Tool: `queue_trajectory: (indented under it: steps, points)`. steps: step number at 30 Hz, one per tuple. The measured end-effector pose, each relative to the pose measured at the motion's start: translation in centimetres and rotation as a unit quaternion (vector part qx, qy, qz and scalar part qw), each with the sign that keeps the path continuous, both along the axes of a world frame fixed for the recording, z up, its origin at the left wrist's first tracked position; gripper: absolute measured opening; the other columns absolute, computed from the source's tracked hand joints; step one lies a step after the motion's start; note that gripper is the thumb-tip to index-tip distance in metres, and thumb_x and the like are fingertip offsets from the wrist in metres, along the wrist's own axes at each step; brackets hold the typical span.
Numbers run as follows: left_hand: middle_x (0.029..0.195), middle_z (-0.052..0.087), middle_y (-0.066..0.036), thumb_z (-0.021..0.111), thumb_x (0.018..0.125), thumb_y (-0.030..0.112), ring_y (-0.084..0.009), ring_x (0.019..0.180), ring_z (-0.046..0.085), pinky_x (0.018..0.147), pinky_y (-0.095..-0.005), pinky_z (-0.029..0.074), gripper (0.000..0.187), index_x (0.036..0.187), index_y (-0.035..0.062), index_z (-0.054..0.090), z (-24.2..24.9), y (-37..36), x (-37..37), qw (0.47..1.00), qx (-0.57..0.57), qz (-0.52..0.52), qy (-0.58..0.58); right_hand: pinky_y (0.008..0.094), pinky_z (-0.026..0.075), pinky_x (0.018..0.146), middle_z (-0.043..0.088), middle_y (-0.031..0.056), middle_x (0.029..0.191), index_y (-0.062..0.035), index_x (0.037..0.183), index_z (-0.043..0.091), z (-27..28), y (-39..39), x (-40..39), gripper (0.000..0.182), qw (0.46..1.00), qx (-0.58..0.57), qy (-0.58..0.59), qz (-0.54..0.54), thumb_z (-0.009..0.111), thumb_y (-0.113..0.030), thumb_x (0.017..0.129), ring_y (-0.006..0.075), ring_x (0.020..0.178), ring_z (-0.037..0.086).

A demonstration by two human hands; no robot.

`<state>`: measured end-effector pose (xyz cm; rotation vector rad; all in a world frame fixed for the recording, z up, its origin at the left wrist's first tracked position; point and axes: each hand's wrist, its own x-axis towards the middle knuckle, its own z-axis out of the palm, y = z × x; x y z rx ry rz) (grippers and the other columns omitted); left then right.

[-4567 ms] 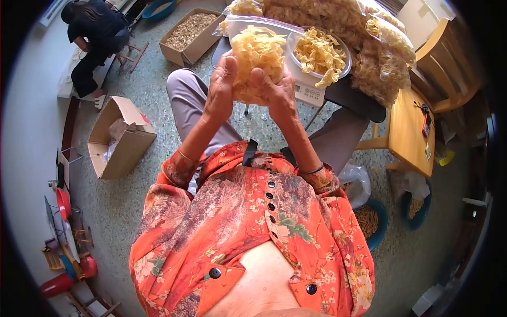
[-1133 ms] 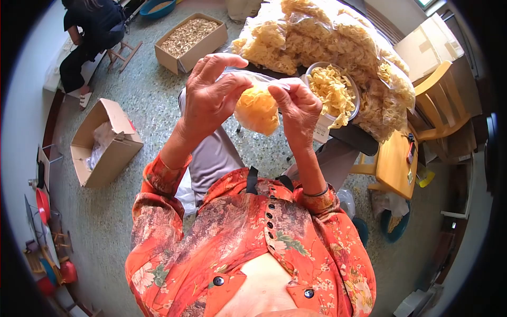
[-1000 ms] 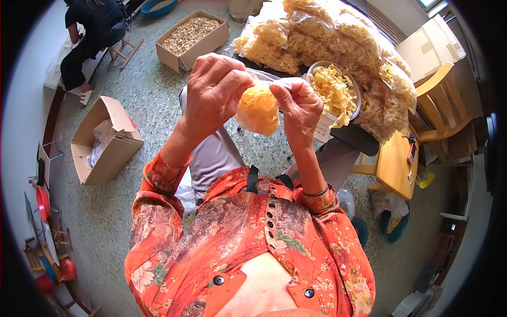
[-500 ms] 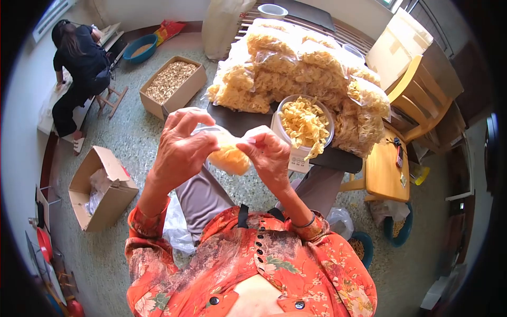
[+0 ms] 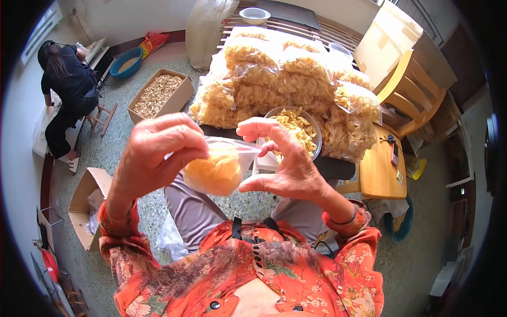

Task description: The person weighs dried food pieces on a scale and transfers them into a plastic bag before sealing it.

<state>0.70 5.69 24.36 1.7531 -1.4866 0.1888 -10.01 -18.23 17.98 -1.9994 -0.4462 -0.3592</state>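
Observation:
My left hand point(image 5: 161, 153) pinches the upper left edge of a small clear plastic bag point(image 5: 214, 168) filled with pale yellow, flaky dried pieces. The bag hangs above my lap. My right hand point(image 5: 296, 171) is at the bag's right side, thumb and forefinger spread wide apart. Some of its other fingers are curled near the bag's top right corner; whether they touch the plastic is hard to tell. Behind the right hand stands a clear tub point(image 5: 318, 132) of yellow dried pieces, on a white device point(image 5: 265, 162) that is partly hidden.
Filled clear bags point(image 5: 259, 79) are piled on the slatted table beyond. A wooden chair point(image 5: 383, 169) stands at right. Cardboard boxes point(image 5: 182, 95) point(image 5: 87, 208) sit on the floor at left. Another person point(image 5: 71, 90) sits at the far left. A blue basin point(image 5: 127, 66) lies near them.
The right hand has let go of its pinch on the bag's top and spread its fingers, moving right. The left hand keeps its pinch. The view has shifted slightly.

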Motion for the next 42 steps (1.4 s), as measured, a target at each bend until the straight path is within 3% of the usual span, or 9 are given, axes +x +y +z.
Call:
queue_trajectory:
  steps: [4,12,19,21,27,30,33,36,42]
  points:
    - [0.082,0.067,-0.011,0.079,0.076,0.000,-0.0238,0.075,0.068,0.067,-0.0330,0.054,0.014,0.085,0.0010,0.069,2.8,-1.9,3.0,0.997,-0.006,0.001,-0.072,0.0394,0.056,0.085,0.052,0.0126,0.139,-0.0055,0.147,0.039,1.6,-1.8,2.6,0.104,0.997,-0.065,0.046,0.014,0.095,-0.036,0.064,0.0261,0.119,0.061]
    - [0.092,0.071,-0.012,0.073,0.088,0.002,-0.0228,0.088,0.069,0.080,-0.0318,0.054,0.011,0.098,0.0003,0.070,6.7,-7.1,11.8,0.966,-0.044,0.051,-0.251,0.0346,0.057,0.089,0.072,0.0058,0.111,-0.0038,0.130,0.059,4.2,-5.6,11.8,0.062,0.986,0.123,0.099,0.058,0.087,-0.019,0.077,0.0160,0.099,0.068]
    - [0.085,0.071,-0.008,0.071,0.088,0.009,-0.0212,0.076,0.068,0.072,-0.0326,0.055,0.005,0.091,0.0049,0.072,8.9,-13.9,18.9,0.930,-0.159,0.032,-0.331,0.0338,0.058,0.089,0.074,0.0100,0.105,-0.0031,0.113,0.069,7.5,-11.8,21.9,0.047,0.999,-0.029,-0.007,-0.018,0.089,-0.026,0.078,0.0208,0.095,0.072]
    - [0.085,0.071,-0.008,0.071,0.087,0.008,-0.0218,0.075,0.068,0.071,-0.0326,0.055,0.006,0.092,0.0047,0.072,8.7,-15.5,20.8,0.921,-0.164,0.033,-0.351,0.0214,0.050,0.065,0.071,0.0014,0.083,-0.0014,0.098,0.073,9.4,-13.0,22.5,0.013,0.974,-0.175,0.037,-0.138,0.074,-0.011,0.090,0.0061,0.075,0.065]
    - [0.084,0.069,-0.010,0.069,0.088,0.005,-0.0230,0.076,0.067,0.071,-0.0339,0.055,0.011,0.098,0.0028,0.071,7.3,-18.6,24.0,0.961,-0.147,0.008,-0.236,0.0275,0.054,0.070,0.073,0.0054,0.094,-0.0022,0.109,0.074,7.8,-16.2,28.7,0.031,0.988,-0.066,-0.135,-0.036,0.082,-0.018,0.083,0.0090,0.083,0.066]
    - [0.083,0.068,-0.012,0.069,0.086,0.004,-0.0258,0.077,0.067,0.071,-0.0360,0.055,0.009,0.095,0.0015,0.070,5.8,-19.5,26.0,0.972,-0.070,0.093,-0.204,0.0294,0.054,0.081,0.073,0.0093,0.106,-0.0026,0.112,0.072,7.6,-16.4,30.6,0.031,0.934,-0.236,0.071,-0.258,0.080,-0.013,0.084,0.0112,0.096,0.066]
    - [0.082,0.067,-0.013,0.070,0.083,0.002,-0.0302,0.075,0.066,0.069,-0.0383,0.054,0.006,0.089,0.0014,0.069,4.1,-20.0,28.1,0.942,-0.125,0.030,-0.311,0.0328,0.055,0.081,0.073,0.0102,0.107,-0.0041,0.111,0.072,4.1,-17.8,33.1,0.031,0.960,-0.143,-0.199,-0.137,0.080,-0.013,0.082,0.0169,0.095,0.068]
    - [0.082,0.066,-0.014,0.066,0.084,0.004,-0.0335,0.079,0.066,0.071,-0.0418,0.051,0.002,0.083,0.0020,0.066,2.4,-19.8,27.8,0.953,-0.089,0.047,-0.286,0.0357,0.058,0.076,0.071,0.0094,0.099,-0.0035,0.110,0.070,2.5,-19.8,35.8,0.028,0.798,-0.388,-0.427,-0.172,0.069,-0.026,0.093,0.0239,0.087,0.071]
    - [0.087,0.067,-0.014,0.064,0.086,0.006,-0.0336,0.084,0.067,0.074,-0.0433,0.052,0.005,0.082,0.0036,0.065,-0.9,-19.7,28.5,0.972,-0.003,0.043,-0.229,0.0353,0.057,0.093,0.067,0.0141,0.113,-0.0049,0.114,0.067,-1.4,-20.2,37.6,0.038,0.885,-0.290,-0.310,-0.192,0.083,-0.015,0.081,0.0301,0.104,0.068]
